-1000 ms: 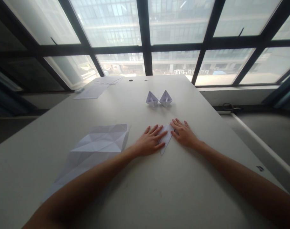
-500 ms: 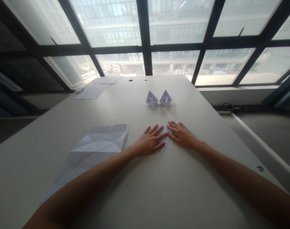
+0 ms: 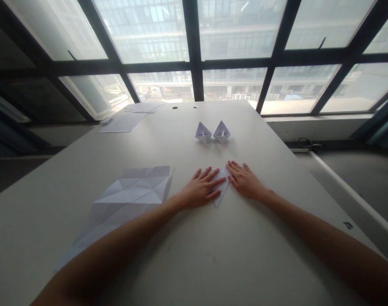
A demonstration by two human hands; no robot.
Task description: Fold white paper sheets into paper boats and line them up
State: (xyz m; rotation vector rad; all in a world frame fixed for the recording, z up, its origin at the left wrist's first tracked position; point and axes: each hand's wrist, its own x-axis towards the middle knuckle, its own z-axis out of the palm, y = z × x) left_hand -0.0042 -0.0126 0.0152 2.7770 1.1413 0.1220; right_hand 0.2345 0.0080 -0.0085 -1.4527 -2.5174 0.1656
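A small piece of folded white paper (image 3: 223, 173) lies flat on the table, its lower end tapering to a point towards me. My left hand (image 3: 203, 188) rests on its left part with the fingers spread, hiding that side. At its right edge is my right hand (image 3: 243, 180), fingers stretched out and lying flat, the fingertips touching the paper. Beyond my hands stand two folded paper boats (image 3: 203, 135) side by side, each with a pointed peak.
Left of my forearm lies a large creased sheet of paper (image 3: 130, 191), partly under the arm. Several flat sheets (image 3: 124, 122) lie at the table's far left corner. The white table (image 3: 194, 259) reaches to the windows; a pale rail (image 3: 350, 187) runs along its right.
My right hand has slid slightly to the right, off the middle of the folded paper to its edge, uncovering more of it. My left hand stays in place.
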